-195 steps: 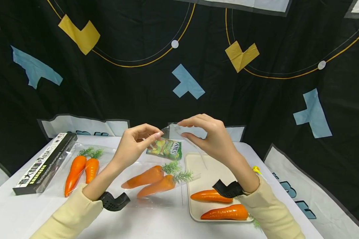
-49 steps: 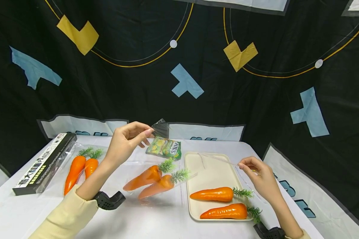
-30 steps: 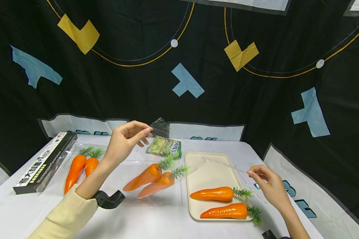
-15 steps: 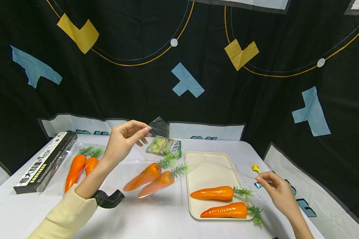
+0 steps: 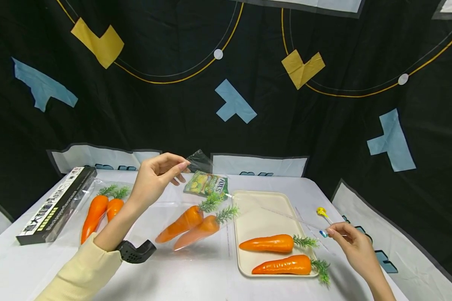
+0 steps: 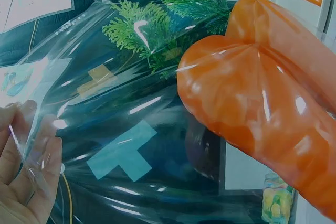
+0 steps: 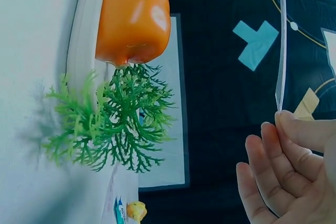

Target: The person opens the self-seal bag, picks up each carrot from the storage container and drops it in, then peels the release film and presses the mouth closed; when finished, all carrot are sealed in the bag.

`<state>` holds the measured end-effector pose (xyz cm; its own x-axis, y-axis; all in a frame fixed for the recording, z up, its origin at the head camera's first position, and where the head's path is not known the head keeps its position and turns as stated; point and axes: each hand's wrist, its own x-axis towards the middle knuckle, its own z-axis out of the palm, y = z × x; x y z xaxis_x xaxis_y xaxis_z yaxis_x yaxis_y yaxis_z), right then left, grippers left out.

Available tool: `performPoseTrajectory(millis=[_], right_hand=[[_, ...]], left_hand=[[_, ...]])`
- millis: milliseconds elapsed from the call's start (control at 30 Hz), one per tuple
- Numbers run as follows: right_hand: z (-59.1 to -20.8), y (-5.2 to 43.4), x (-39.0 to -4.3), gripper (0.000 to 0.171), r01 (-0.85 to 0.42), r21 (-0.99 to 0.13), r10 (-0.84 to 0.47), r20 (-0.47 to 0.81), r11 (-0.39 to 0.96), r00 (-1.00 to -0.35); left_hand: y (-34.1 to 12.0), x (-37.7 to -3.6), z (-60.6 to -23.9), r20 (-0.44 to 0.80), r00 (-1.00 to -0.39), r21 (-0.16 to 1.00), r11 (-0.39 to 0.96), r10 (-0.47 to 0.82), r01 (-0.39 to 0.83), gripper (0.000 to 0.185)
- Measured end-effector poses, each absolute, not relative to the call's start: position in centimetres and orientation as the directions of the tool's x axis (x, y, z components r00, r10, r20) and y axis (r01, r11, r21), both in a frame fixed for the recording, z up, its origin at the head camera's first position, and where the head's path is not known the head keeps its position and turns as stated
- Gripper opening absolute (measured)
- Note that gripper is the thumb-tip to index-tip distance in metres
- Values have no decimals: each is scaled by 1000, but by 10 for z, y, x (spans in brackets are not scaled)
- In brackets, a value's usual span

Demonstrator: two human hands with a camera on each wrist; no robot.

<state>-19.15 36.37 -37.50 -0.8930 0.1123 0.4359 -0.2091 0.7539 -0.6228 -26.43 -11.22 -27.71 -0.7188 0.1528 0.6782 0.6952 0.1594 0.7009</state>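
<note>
Right hand [image 5: 352, 246] drawn lower; FOX'S packet [image 5: 207, 185] unmoved

Right hand [image 7: 286, 171]: lower right of the frame, fingertips [image 7: 283, 119] pinching the lower end of a clear strip.
Clear strip [image 7: 281, 40]: thin and transparent, running from the fingertips to the top edge at upper right.
Carrot [image 7: 134, 17]: orange, top centre, green leafy top [image 7: 113, 129] spreading below it at mid-frame.
Tray [image 7: 84, 35]: cream rim just left of the carrot.
Table [image 7: 31, 77]: white, filling the left side.
Backdrop [image 7: 220, 103]: black, with a blue patch at upper right.
</note>
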Motion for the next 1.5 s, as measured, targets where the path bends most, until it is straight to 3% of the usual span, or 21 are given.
performPoseTrajectory(millis=[467, 1500], right_hand=[[-377, 363, -196, 21, -200, -649, 129, 422, 734, -897], [-372, 377, -206, 19, -107, -694, 396, 523, 712, -755]], left_hand=[[-108, -261, -280, 700, -700, 671, 206, 138, 712, 11], [-113, -254, -277, 703, -698, 649, 277, 136, 708, 10]])
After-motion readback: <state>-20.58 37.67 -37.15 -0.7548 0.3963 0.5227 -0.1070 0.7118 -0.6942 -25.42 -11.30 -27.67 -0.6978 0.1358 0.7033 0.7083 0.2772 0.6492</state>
